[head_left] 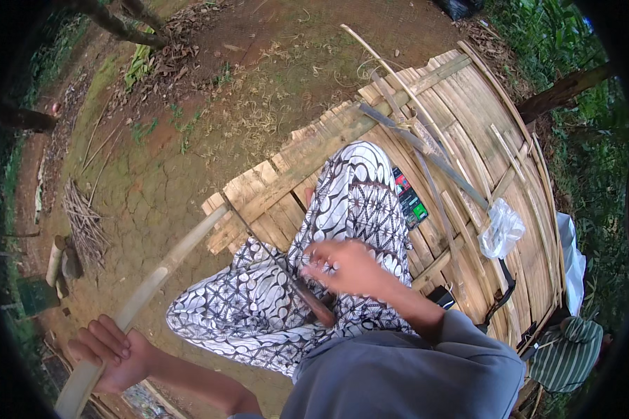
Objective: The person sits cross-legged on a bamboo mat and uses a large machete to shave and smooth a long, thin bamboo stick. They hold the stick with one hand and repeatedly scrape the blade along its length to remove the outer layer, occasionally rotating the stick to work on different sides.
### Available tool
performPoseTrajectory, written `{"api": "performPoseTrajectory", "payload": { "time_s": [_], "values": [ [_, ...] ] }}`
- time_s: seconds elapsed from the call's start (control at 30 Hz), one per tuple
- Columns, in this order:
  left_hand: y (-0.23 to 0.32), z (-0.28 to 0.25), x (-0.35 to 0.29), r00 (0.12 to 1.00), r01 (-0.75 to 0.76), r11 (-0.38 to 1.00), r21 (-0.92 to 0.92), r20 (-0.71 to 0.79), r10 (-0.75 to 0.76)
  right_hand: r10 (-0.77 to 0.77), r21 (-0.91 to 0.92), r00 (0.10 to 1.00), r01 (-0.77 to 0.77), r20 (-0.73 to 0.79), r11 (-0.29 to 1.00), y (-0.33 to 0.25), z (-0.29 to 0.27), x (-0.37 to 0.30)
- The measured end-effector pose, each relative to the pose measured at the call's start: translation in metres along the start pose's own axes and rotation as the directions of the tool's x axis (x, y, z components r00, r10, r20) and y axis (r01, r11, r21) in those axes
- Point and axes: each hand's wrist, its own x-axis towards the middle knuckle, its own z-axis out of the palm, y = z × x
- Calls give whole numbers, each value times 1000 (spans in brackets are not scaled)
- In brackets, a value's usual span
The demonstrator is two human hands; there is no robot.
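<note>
My left hand (112,353) is closed round a long pale bamboo strip (162,271), which slants from the lower left up to the bench edge. Over my lap hovers my right hand (349,269), blurred, its fingers loosely bent and apart, with nothing visible in them. Just below it a knife (316,304) with a brown wooden handle lies across my patterned trousers (241,300). Its thin dark blade points up and left, and its tip meets the strip's far end.
I sit on a slatted bamboo bench (468,105). To my right lie a phone (409,199), a long blade-like tool (444,164), bamboo strips and a clear plastic bag (502,229). Shavings (258,91) and a stick bundle (84,223) cover parts of the ground. Another person (565,356) is at lower right.
</note>
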Motion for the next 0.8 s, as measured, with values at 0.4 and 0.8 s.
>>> {"api": "performPoseTrajectory", "payload": {
  "time_s": [0.4,0.8],
  "values": [
    [-4,-7,2,998,-24,995,-93,60,30,263,-418,762,-569,-592,708,221,-85,-48],
    [-1,-7,-1,999,-33,998,-49,-24,31,84,-398,678,-522,-730,755,189,-84,-40]
  ]
}}
